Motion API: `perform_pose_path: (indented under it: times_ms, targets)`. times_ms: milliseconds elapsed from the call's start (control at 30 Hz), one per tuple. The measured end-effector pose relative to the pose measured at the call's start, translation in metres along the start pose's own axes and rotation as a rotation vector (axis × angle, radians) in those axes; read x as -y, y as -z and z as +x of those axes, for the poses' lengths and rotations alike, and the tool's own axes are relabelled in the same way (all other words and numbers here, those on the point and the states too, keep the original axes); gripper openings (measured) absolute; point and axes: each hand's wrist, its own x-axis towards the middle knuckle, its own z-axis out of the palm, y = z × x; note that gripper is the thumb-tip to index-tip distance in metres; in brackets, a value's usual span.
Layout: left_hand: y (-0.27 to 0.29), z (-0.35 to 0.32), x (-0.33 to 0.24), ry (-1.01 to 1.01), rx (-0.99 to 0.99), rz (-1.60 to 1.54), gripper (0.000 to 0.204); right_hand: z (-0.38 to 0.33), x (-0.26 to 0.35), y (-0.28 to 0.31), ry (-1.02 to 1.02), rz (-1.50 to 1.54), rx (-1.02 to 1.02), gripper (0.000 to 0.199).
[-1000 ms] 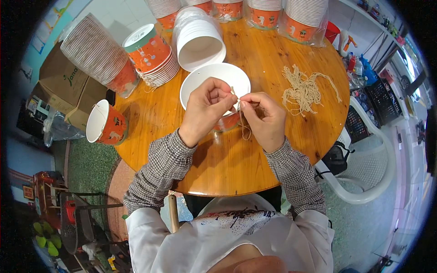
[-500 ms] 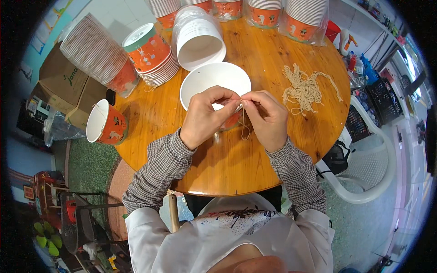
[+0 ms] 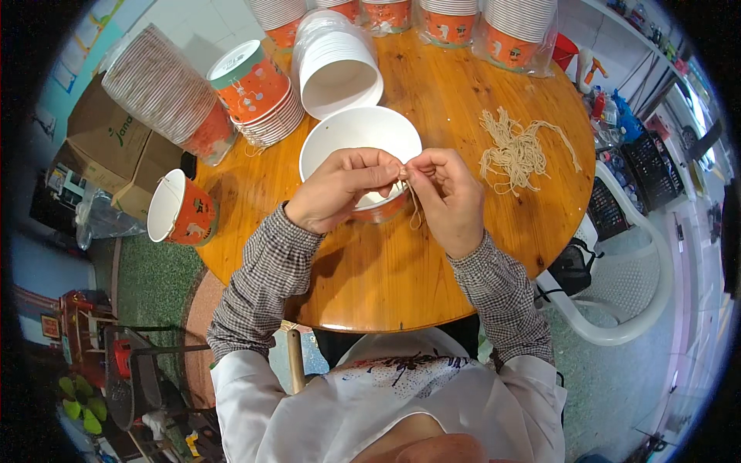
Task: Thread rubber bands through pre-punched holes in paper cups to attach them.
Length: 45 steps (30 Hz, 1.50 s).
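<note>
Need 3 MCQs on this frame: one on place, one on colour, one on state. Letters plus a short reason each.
1. Where does the pile of loose strings lie?
A. on the wooden round table, to the right of the hands
B. inside the cardboard box
C. on the white plastic chair

2. What colour is the outside of the single paper cup lying near the table's left edge?
A. blue
B. orange
C. black

3. What are the left hand and right hand doing?
A. resting flat on the table
B. each lifting a cup stack
C. pinching a thin string together over the white-lined bowl

Answers: 1 A, the pale strands lie on bare wood right of the hands. 2 B, its wall is orange, its inside white. 3 C, the fingertips meet at the bowl's rim with string hanging below.
</note>
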Motion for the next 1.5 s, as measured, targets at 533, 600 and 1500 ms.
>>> perform_pose_path:
  times_ms: [533, 600, 1500]
  targets:
    - [-0.005, -0.003, 0.005, -0.078, -0.075, 0.031, 0.017, 0.003, 0.014, 0.007, 0.162, -0.153, -0.037, 0.014]
    - [-0.008, -0.004, 0.007, -0.111, -0.116, 0.125, 0.017, 0.002, 0.012, 0.007, 0.122, -0.136, -0.051, 0.013]
    - [-0.032, -0.013, 0.012, -0.534, -0.268, 0.836, 0.018, -0.005, 0.034, 0.020, -0.355, 0.222, 0.243, 0.017]
